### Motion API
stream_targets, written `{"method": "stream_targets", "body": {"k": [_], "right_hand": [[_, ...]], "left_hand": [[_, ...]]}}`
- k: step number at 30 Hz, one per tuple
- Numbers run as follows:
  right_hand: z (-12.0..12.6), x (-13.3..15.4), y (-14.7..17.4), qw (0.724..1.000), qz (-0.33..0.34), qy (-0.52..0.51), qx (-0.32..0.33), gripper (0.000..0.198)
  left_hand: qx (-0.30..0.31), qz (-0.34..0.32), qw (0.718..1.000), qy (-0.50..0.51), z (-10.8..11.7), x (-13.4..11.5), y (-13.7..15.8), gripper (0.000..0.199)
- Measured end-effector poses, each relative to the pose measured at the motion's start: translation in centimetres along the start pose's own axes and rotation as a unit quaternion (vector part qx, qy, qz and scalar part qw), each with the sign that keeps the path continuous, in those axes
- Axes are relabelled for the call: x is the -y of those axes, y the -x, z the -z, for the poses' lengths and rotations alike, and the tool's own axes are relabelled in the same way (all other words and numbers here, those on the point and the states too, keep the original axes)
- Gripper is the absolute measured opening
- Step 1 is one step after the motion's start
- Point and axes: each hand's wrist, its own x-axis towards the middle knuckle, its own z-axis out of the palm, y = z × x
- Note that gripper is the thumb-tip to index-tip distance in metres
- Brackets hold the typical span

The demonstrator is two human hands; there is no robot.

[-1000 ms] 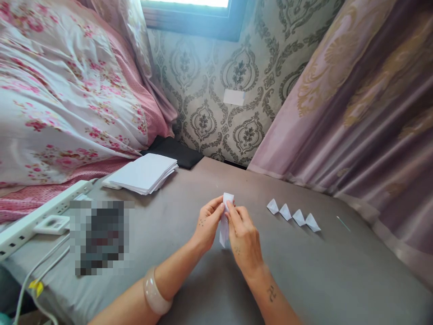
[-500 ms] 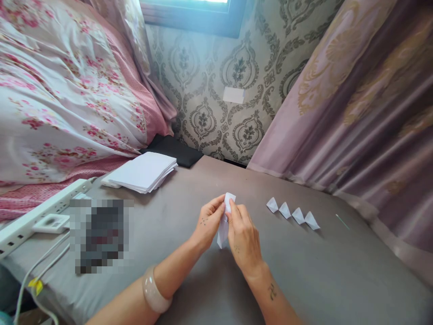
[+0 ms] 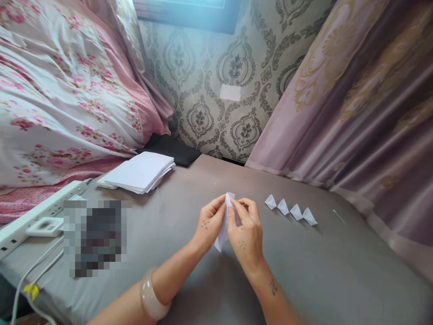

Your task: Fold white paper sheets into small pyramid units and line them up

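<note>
A folded piece of white paper is held upright between my two hands, a little above the grey surface. My left hand pinches its left edge near the top, fingers closed. On the other side, my right hand grips the upper right edge between thumb and fingers. The paper narrows to a point at the bottom; parts of it are hidden behind my fingers. To the right stands a row of several small folded white paper shapes with pointed tops.
A stack of white paper lies at the back left, before a black flat item. A white power strip with cables runs along the left edge. A thin stick lies at the right, near the curtain.
My right hand's fingers have lifted and spread a little at the paper's upper edge. The paper now shows a pointed fold at its top. The view has shifted slightly.
</note>
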Motion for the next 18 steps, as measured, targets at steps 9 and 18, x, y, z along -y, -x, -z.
{"method": "stream_targets", "body": {"k": [9,18], "right_hand": [[0.35,-0.14,0.20,0.995,0.025,0.098,-0.014,0.029],[0.71,-0.18,-0.07,0.997,0.018,0.076,-0.004,0.033]], "left_hand": [[0.004,-0.056,0.993,-0.099,-0.28,0.68,0.65,0.034],[0.013,-0.074,0.986,-0.152,-0.23,0.47,0.71,0.034]]}}
